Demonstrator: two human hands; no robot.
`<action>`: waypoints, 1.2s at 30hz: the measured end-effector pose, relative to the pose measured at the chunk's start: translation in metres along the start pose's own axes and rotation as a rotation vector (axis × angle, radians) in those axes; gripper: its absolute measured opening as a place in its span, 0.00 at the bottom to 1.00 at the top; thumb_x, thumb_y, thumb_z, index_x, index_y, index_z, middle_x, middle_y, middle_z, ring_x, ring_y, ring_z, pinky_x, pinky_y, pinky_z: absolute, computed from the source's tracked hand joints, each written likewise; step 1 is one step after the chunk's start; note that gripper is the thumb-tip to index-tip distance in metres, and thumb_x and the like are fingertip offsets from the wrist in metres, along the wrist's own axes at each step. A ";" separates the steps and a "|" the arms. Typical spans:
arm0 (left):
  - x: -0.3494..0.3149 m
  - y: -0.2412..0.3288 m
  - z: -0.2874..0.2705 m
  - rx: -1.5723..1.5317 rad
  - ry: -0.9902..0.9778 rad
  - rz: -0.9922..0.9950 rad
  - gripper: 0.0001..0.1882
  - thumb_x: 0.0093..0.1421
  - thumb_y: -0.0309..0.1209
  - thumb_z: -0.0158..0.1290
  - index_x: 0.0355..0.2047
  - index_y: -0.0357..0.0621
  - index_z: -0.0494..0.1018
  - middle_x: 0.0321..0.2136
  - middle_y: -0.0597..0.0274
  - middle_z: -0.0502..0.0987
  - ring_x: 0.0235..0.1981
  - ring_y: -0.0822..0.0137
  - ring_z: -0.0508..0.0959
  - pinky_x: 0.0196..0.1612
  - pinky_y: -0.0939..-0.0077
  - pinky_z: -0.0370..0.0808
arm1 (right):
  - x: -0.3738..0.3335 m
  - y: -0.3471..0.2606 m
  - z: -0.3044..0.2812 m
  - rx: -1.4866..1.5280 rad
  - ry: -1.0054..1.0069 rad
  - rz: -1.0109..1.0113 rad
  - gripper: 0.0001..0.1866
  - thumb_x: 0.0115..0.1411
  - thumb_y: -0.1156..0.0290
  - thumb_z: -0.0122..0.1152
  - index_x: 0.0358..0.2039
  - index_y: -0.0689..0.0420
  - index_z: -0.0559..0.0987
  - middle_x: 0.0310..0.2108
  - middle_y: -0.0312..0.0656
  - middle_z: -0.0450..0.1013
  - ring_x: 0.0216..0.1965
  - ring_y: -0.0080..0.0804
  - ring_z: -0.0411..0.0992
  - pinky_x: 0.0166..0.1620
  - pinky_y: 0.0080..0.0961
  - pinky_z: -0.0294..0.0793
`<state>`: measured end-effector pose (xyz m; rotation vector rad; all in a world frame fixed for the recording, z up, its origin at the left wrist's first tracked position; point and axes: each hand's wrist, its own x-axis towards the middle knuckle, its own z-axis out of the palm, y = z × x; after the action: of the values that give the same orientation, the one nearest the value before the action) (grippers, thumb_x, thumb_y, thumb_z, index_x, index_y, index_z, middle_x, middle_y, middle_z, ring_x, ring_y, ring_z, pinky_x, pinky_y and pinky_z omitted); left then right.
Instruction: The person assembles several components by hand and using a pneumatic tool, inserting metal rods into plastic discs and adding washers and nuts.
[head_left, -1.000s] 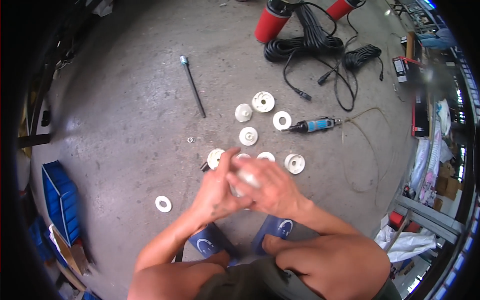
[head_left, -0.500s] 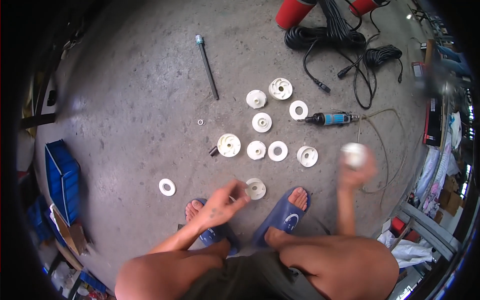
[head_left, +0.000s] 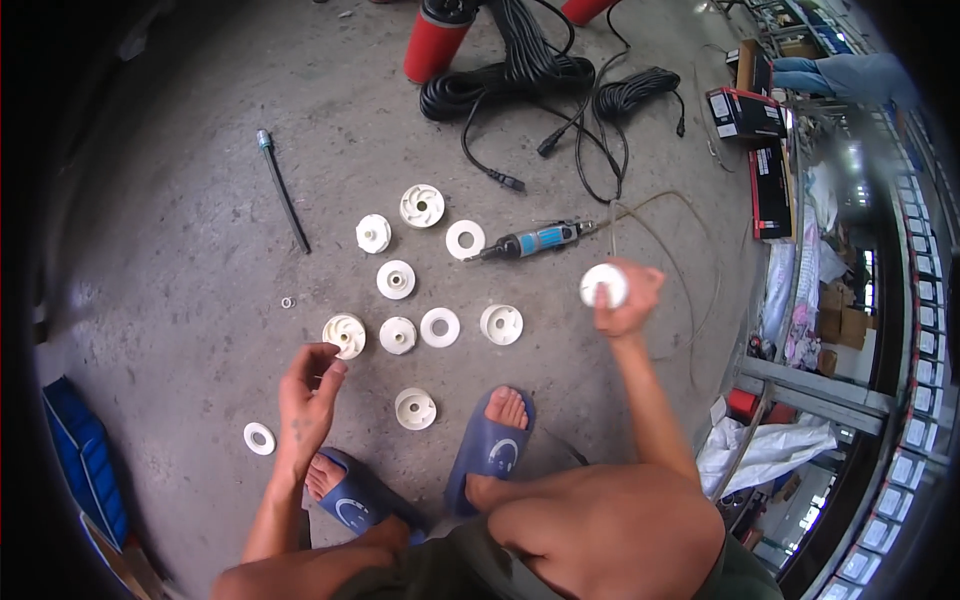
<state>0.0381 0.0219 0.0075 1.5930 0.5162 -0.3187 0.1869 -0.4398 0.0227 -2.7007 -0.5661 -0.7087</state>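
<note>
My right hand (head_left: 628, 298) is raised over the concrete floor and grips a white round plastic disc (head_left: 604, 285). My left hand (head_left: 308, 392) hovers low with curled, parted fingers and holds nothing; it is just below a cream impeller-like disc (head_left: 344, 334). Several more white round parts lie in loose rows on the floor, such as a flat ring (head_left: 440, 327), a hubbed disc (head_left: 501, 324) and one (head_left: 415, 408) near my feet. A blue-handled power tool (head_left: 535, 241) lies beyond them.
My feet in blue sandals (head_left: 487, 447) are planted below the parts. A thin black rod (head_left: 283, 192) lies at the left, a lone white ring (head_left: 259, 438) at lower left. Black coiled cables (head_left: 520, 75) and red cylinders (head_left: 432, 40) sit at the top. Boxes (head_left: 744, 110) stand at the right.
My hands, joined over a white part a second ago, have separated. The right hand carried the white disc off to the right and up; the left hand stayed low and opened.
</note>
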 end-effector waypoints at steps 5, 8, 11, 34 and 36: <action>-0.022 0.012 -0.012 -0.081 0.066 -0.049 0.09 0.69 0.26 0.56 0.47 0.35 0.76 0.36 0.64 0.81 0.37 0.75 0.78 0.40 0.79 0.73 | 0.041 -0.027 -0.118 0.054 0.586 0.111 0.27 0.56 0.54 0.65 0.49 0.62 0.81 0.46 0.47 0.81 0.46 0.45 0.78 0.57 0.49 0.73; -0.025 0.016 -0.006 -0.140 0.040 -0.069 0.09 0.69 0.26 0.55 0.47 0.35 0.76 0.34 0.63 0.82 0.36 0.74 0.79 0.40 0.78 0.75 | -0.058 -0.025 -0.039 -0.227 0.227 0.101 0.30 0.55 0.52 0.70 0.54 0.59 0.80 0.49 0.47 0.80 0.50 0.47 0.77 0.58 0.50 0.71; -0.040 0.015 -0.016 -0.134 0.045 -0.089 0.09 0.69 0.26 0.55 0.47 0.34 0.76 0.35 0.61 0.82 0.37 0.73 0.80 0.40 0.78 0.75 | -0.092 -0.059 0.022 -0.261 -0.184 0.079 0.35 0.55 0.51 0.75 0.58 0.56 0.79 0.52 0.46 0.79 0.55 0.49 0.75 0.59 0.51 0.69; 0.013 0.118 0.061 0.677 -0.702 0.282 0.08 0.67 0.28 0.55 0.44 0.36 0.75 0.33 0.61 0.80 0.35 0.70 0.77 0.38 0.74 0.71 | -0.224 -0.024 -0.049 -0.233 0.093 0.915 0.37 0.52 0.50 0.77 0.58 0.56 0.76 0.54 0.50 0.75 0.57 0.53 0.71 0.59 0.52 0.67; 0.024 0.131 0.047 0.715 -0.703 0.235 0.09 0.66 0.26 0.56 0.44 0.36 0.76 0.32 0.61 0.81 0.32 0.69 0.78 0.38 0.71 0.72 | -0.323 0.035 -0.073 -0.603 0.336 1.357 0.31 0.61 0.53 0.68 0.56 0.62 0.75 0.53 0.56 0.74 0.56 0.57 0.72 0.60 0.51 0.69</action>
<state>0.1296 -0.0255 0.1036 2.0394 -0.3751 -0.9083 -0.0858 -0.5937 -0.0898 -2.4727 1.6131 -0.8780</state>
